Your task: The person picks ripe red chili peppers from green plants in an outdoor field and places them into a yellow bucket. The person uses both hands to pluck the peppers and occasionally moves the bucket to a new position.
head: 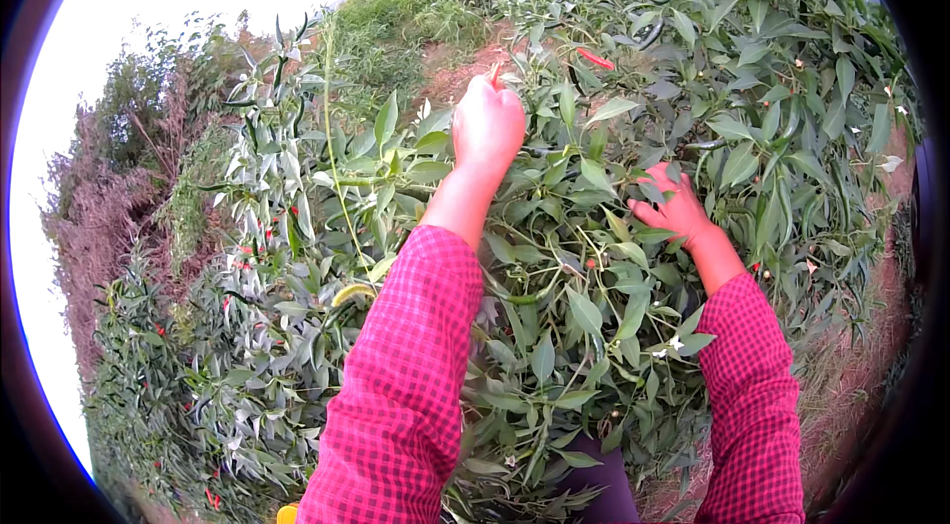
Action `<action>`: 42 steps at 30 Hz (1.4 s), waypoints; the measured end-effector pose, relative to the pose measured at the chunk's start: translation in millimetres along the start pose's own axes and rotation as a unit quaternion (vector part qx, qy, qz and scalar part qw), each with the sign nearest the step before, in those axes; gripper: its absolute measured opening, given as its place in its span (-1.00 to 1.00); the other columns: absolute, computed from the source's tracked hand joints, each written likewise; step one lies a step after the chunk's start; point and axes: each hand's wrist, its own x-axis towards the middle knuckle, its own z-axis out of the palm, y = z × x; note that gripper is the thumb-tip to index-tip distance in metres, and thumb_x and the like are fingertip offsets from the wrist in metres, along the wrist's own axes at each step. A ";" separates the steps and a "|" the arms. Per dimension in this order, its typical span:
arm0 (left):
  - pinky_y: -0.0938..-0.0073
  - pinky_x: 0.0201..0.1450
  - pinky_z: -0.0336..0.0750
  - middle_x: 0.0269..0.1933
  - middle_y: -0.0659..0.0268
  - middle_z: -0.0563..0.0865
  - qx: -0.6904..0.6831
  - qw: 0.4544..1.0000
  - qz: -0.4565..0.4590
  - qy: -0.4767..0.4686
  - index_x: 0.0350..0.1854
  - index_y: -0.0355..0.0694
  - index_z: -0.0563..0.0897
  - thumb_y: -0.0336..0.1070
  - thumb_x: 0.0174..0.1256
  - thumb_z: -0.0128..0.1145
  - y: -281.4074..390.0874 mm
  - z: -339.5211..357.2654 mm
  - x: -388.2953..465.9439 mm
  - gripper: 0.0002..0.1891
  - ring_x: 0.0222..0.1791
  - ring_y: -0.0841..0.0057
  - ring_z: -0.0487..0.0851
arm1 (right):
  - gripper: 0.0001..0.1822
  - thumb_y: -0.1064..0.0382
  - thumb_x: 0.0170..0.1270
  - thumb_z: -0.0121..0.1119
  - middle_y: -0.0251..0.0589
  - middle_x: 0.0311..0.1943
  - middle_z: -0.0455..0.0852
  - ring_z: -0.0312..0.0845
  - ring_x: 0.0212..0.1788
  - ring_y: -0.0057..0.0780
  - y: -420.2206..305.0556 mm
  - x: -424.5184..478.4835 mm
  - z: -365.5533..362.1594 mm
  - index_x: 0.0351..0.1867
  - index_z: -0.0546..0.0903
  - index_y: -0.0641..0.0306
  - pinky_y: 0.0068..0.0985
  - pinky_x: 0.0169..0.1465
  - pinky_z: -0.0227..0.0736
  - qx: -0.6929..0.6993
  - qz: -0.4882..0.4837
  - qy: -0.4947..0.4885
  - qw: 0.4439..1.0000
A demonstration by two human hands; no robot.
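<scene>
My left hand is closed in a fist above the chili pepper plant, and a red, pointed piece that looks like a chili pepper sticks out past its fingers. Among the leaves to the right is my right hand, thumb apart from the fingers and nothing visible in its grasp. Leaves partly cover its fingertips. Beyond the left hand a red chili pepper hangs on the foliage. A green chili pepper shows between the two forearms.
Dense pepper plants stand left and right, bearing green and some red peppers. A grass stalk rises left of my left forearm. Below are my trouser leg and a yellow object, cut off by the frame. Bare soil shows ahead.
</scene>
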 end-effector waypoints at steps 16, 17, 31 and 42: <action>0.31 -0.02 0.50 -0.16 0.22 0.75 0.055 0.976 -0.128 -0.166 -0.07 0.05 0.71 0.06 0.20 0.21 -57.1 37.7 24.2 -0.67 -0.11 0.32 0.69 | -0.55 0.02 0.04 0.27 -0.17 -0.10 0.60 0.42 0.04 -0.07 -1.2 -2.8 0.5 -0.06 0.61 0.20 -0.16 0.18 0.18 -0.004 -0.028 -0.004 1.000; 0.30 -0.03 0.51 -0.15 0.23 0.75 0.056 0.976 -0.130 -0.165 -0.07 0.08 0.71 0.06 0.23 0.19 -59.3 39.8 22.7 -0.69 -0.09 0.30 0.69 | -0.55 0.02 0.03 0.28 -0.17 -0.11 0.61 0.43 0.04 -0.08 3.2 -3.7 4.1 -0.06 0.61 0.19 -0.17 0.17 0.19 -0.007 -0.036 0.007 0.999; 0.69 -0.63 0.16 -0.59 0.51 0.52 -0.384 0.912 0.031 0.142 -0.37 -0.19 0.58 -0.26 0.28 0.27 -34.5 -13.0 28.2 -0.84 -0.69 0.80 0.31 | -0.63 0.09 -0.05 0.31 -0.12 -0.23 0.62 0.46 -0.08 -0.07 18.9 -2.9 18.7 -0.22 0.63 0.26 -0.20 0.00 0.37 0.026 -0.061 0.081 0.995; 0.57 -0.57 0.25 -0.57 0.43 0.45 -0.379 0.896 -0.080 -0.215 -0.33 -0.13 0.45 -0.09 0.42 0.01 -1.6 -6.7 -14.0 -0.77 -0.63 0.67 0.30 | -0.53 0.01 0.01 0.32 -0.17 -0.09 0.62 0.42 0.07 -0.11 28.9 -5.9 19.3 -0.07 0.60 0.20 -0.17 0.15 0.26 0.001 -0.041 0.039 0.998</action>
